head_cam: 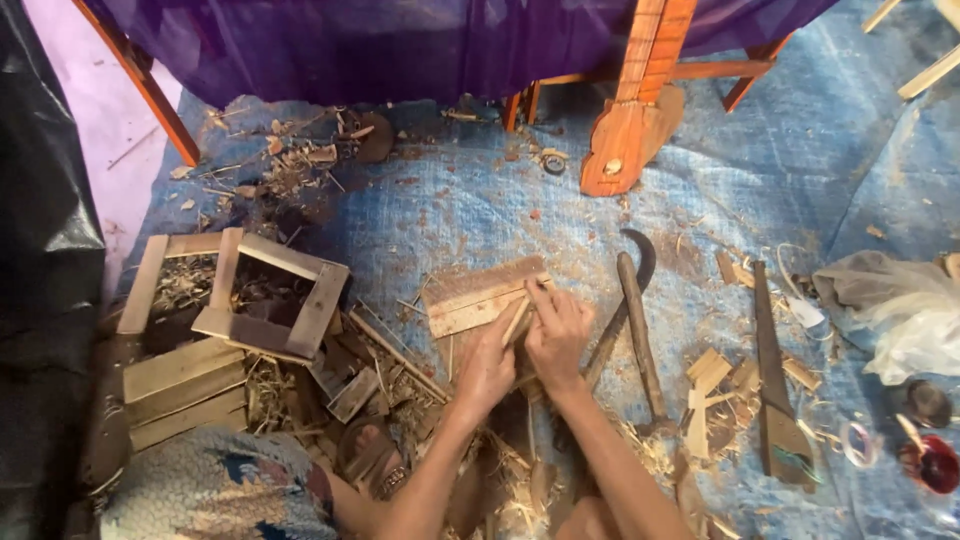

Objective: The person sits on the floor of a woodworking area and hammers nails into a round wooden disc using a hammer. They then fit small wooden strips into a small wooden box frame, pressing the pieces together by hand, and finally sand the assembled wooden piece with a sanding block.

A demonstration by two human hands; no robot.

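Your left hand [487, 365] and right hand [556, 335] both closed around a thin wooden strip [517, 322], pressing it against the slatted wooden piece [480, 295] to steady it; the sickle [630, 300] lay at three o'clock on the blue tarp [800, 170].

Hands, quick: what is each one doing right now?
Left hand: closed on a thin wooden strip.
Right hand: fingers curled on the same strip, pressing it against the wooden slats.

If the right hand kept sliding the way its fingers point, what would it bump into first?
The right hand points up and left, so it would probably first meet the flat wooden slat piece its fingertips are already at. Beyond that lies only blue tarp, though depth is hard to judge.
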